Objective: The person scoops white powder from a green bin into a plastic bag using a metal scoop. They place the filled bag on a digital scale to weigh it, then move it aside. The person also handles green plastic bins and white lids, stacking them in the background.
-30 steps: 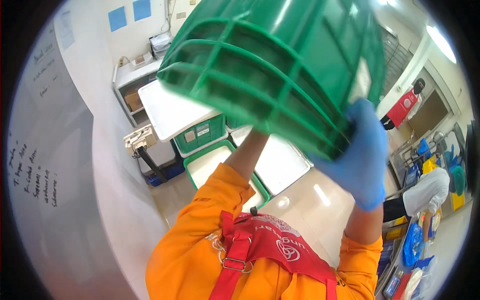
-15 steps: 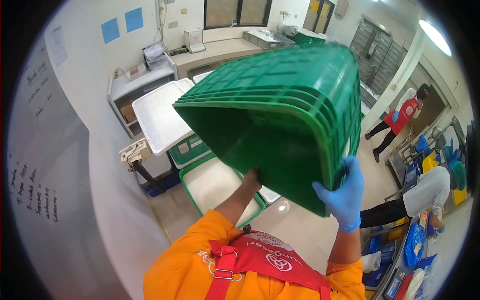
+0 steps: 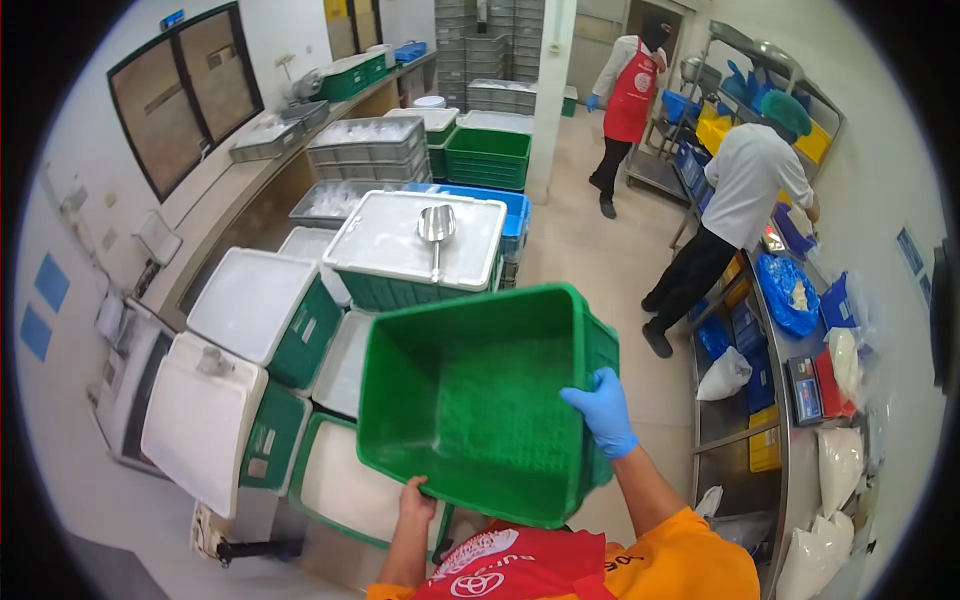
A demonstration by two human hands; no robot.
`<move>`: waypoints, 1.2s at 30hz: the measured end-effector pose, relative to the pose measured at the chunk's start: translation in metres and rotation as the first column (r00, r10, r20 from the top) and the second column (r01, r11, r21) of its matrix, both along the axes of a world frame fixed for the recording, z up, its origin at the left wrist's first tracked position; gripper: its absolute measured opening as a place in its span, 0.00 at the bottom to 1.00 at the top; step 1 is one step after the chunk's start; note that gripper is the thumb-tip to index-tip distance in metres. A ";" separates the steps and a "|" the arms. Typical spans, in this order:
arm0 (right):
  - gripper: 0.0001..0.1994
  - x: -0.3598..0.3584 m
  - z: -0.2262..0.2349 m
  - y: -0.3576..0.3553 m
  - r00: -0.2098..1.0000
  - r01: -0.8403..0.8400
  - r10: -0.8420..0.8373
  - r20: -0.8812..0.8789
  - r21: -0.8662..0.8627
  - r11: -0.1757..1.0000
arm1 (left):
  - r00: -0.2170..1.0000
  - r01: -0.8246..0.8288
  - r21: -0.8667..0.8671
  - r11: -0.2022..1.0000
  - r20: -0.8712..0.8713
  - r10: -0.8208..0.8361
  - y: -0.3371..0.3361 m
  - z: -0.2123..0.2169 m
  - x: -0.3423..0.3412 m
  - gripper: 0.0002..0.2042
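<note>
Left of the fingers stand white-lidded green plastic bins (image 3: 262, 310), and a lidded green tub bearing a metal scoop (image 3: 436, 226) sits beyond them. The bare left hand (image 3: 415, 500) curls its fingers over the near rim of the empty green ribbed plastic crate (image 3: 480, 400), while the blue-gloved right hand (image 3: 603, 410) clamps the crate's right wall, thumb inside and fingers outside, holding it tilted with the opening toward the wearer above the bins. For control, keep both grips firm on opposite edges and level the crate squarely before lowering, clear of the bin lids below the fingers.
</note>
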State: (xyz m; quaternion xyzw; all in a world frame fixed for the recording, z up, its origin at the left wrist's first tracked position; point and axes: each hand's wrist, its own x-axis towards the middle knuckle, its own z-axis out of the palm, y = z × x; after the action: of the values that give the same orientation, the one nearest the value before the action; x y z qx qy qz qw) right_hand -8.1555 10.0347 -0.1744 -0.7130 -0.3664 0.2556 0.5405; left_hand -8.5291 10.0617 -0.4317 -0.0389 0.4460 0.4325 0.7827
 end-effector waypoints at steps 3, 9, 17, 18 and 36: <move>0.21 0.048 -0.033 -0.018 0.991 0.133 -0.135 -0.008 -0.120 0.984 | 0.998 0.038 -0.060 0.997 -0.051 -0.042 -0.003 0.000 0.035 0.19; 0.22 0.105 -0.087 -0.040 0.976 0.122 -0.165 -0.141 -0.274 0.954 | 0.915 0.166 0.009 0.986 -0.373 -0.151 0.014 0.068 0.094 0.22; 0.16 0.152 -0.218 -0.066 0.859 0.085 -0.240 -0.453 -0.335 0.938 | 0.834 0.319 -0.047 0.946 -0.460 -0.305 0.032 0.008 0.025 0.32; 0.14 0.155 -0.224 -0.064 0.861 0.100 -0.268 -0.432 -0.372 0.923 | 0.813 0.333 -0.054 0.941 -0.489 -0.316 0.035 -0.002 0.013 0.33; 0.17 0.172 -0.311 -0.129 0.672 0.165 -0.606 -0.425 -0.711 0.683 | -0.333 0.657 -0.389 0.646 -0.918 -0.214 0.078 -0.109 -0.165 0.19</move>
State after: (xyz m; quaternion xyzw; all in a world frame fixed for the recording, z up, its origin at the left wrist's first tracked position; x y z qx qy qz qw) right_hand -7.9837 9.9059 -0.4857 -0.7827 0.1135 0.4558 0.4084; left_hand -8.6939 10.1393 -0.5410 0.5838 0.7572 0.0310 0.2911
